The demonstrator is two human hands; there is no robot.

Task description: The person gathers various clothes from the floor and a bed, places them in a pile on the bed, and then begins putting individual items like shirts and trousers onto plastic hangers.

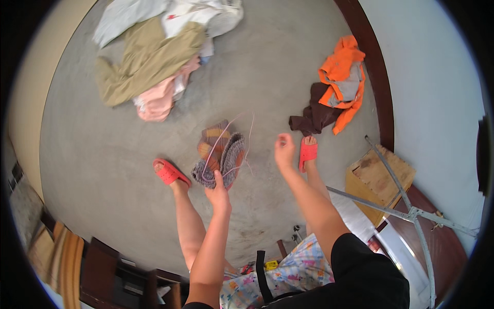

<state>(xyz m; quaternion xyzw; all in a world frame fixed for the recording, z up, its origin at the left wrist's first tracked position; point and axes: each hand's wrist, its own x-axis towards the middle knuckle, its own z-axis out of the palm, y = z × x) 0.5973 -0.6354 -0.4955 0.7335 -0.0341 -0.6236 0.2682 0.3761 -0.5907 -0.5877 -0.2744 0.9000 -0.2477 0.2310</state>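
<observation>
My left hand [218,195] grips a pair of knitted slippers or thick socks [233,158] in mottled grey, with orange and mustard patches. The thumb lies on top of the knit near its lower end. A pale pink cord [214,148] loops over the knit and out to its right, where its thin end blurs against the floor. To the right, my right hand [285,151] is raised apart from the knit, fingers curled towards the thumb. Motion blur hides whether anything thin is pinched there.
A heap of clothes with olive trousers [154,61] lies ahead left on the concrete floor [254,69]. An orange jacket [341,77] and dark brown garment [318,112] lie right. A wooden box [380,174] and metal frame [413,212] stand near my right side.
</observation>
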